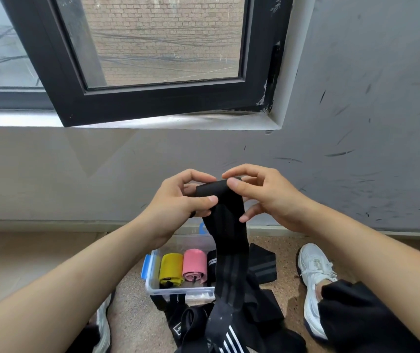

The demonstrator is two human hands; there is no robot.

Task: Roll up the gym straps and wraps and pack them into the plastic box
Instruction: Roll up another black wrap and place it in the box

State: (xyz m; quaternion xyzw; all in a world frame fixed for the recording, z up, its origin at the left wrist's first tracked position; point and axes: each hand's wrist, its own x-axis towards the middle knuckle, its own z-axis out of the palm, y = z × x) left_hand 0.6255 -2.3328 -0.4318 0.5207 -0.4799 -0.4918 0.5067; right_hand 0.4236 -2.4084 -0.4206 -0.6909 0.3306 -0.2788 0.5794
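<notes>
Progress check: yellow roll [170, 268], pink roll [194, 263] and black roll [211, 262] are in the plastic box [178, 293] on the floor, fingers of my left hand [180, 202] and right hand [262, 194] pinch the top of the black wrap [231, 238], loose straps [191, 319] left to roll.

Two hands [178, 202] [270, 197], one black wrap [231, 225], one plastic box [178, 293], three rolls [170, 270] [194, 263] [211, 262] in it, two shoes [313, 276] [103, 324].

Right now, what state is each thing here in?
Black wrap: top end pinched by left hand and right hand, rest hanging unrolled.
Plastic box: open.
Yellow band: rolled, in the box.
Pink band: rolled, in the box.
Striped black wrap: rolled, in the box.
Floor straps: loose, unrolled.
Window: swung open.
</notes>
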